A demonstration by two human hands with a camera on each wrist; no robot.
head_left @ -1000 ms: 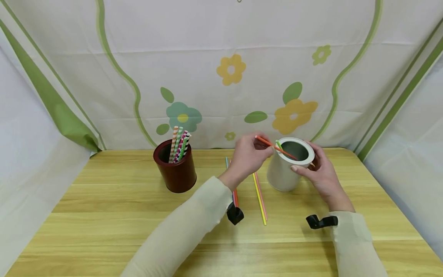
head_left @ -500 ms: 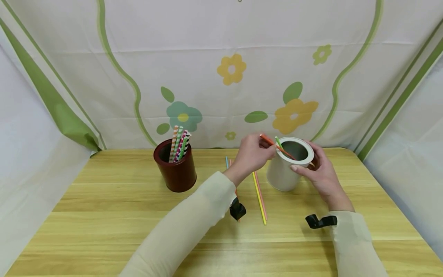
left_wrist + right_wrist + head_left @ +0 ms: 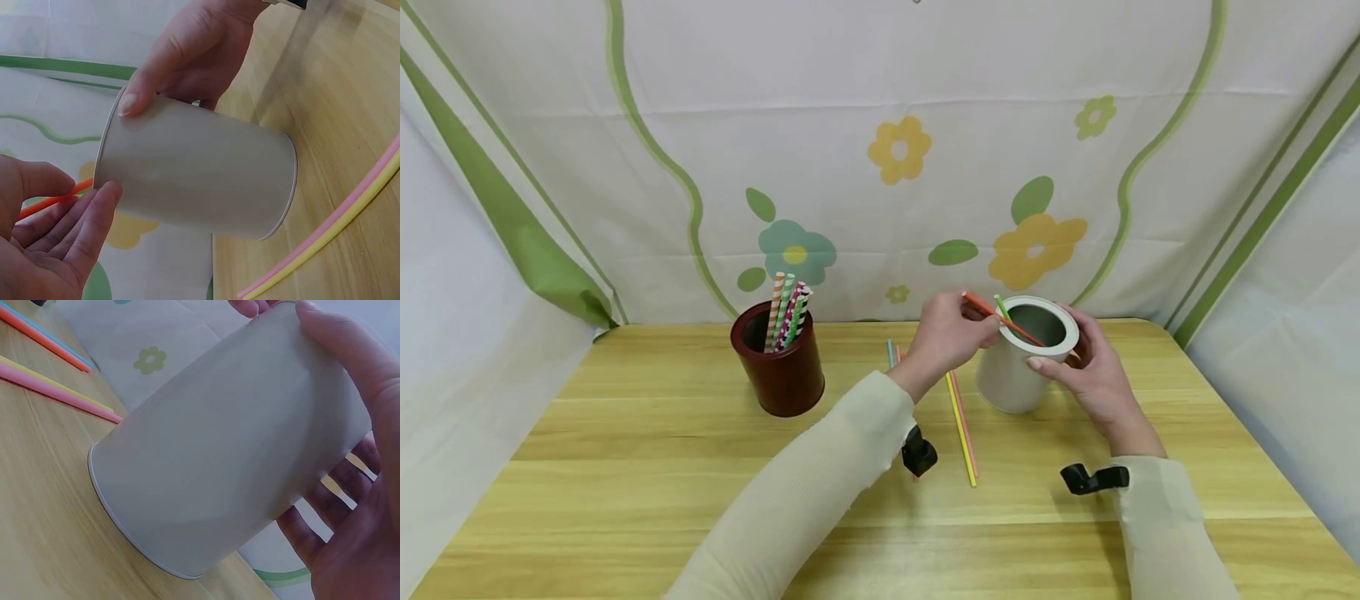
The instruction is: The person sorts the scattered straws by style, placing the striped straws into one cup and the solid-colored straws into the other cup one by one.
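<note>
Between its thumb and fingers my left hand point(image 3: 951, 331) pinches an orange straw point(image 3: 1019, 331), which slants down over the rim into a white can point(image 3: 1009, 385). A green straw point(image 3: 1002, 305) also pokes out at the can's left side. My right hand point(image 3: 1102, 379) holds the can from the right, thumb at the front below the rim and fingers behind. In the left wrist view the orange straw point(image 3: 47, 203) runs between my left thumb and fingers at the rim. The right wrist view shows the can point(image 3: 219, 450) filling my right grip; the straws inside are hidden there.
A dark red can point(image 3: 786, 385) with several striped straws point(image 3: 787, 312) stands to the left on the wooden table point(image 3: 647, 475). A yellow straw point(image 3: 961, 429) and a pink one lie before the white can. A blue straw point(image 3: 891, 352) and reddish ones lie partly under my left forearm.
Over the past second my left hand has shifted slightly right with the orange straw. The right hand and the white can have stayed in place.
</note>
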